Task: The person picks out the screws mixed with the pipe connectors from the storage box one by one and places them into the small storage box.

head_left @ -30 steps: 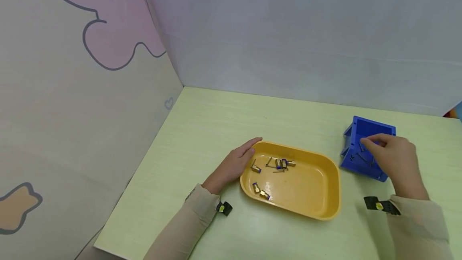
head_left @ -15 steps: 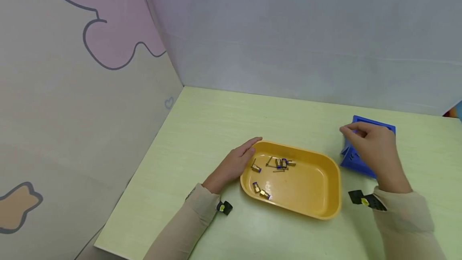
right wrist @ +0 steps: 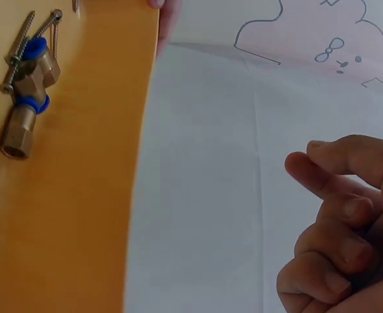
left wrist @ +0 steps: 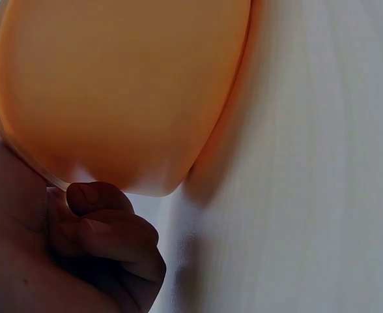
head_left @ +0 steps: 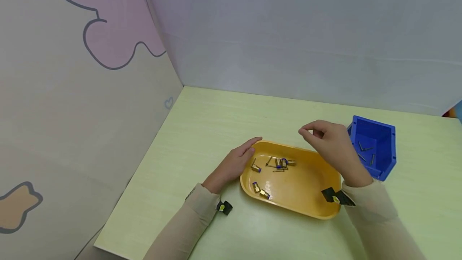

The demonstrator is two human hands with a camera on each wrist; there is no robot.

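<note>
yellow oval plastic tray (head_left: 317, 196): centre of surface, brass fittings (head_left: 281, 163) and screws at its 10 o'clock | left hand (head_left: 236, 163): flat fingers on tray rim | right hand (head_left: 332, 143): above tray, fingers curled, holding nothing | blue plastic bin (head_left: 388, 139): 3 o'clock

1. The right hand (head_left: 330, 143) hides part of the yellow tray's (head_left: 326, 212) far rim and the blue bin's (head_left: 391, 147) left wall.
2. Whether its curled fingertips (right wrist: 322, 153) pinch anything cannot be told.
3. The dark bits in the bin are too small to identify.
4. The left wrist view cuts the tray off.
</note>
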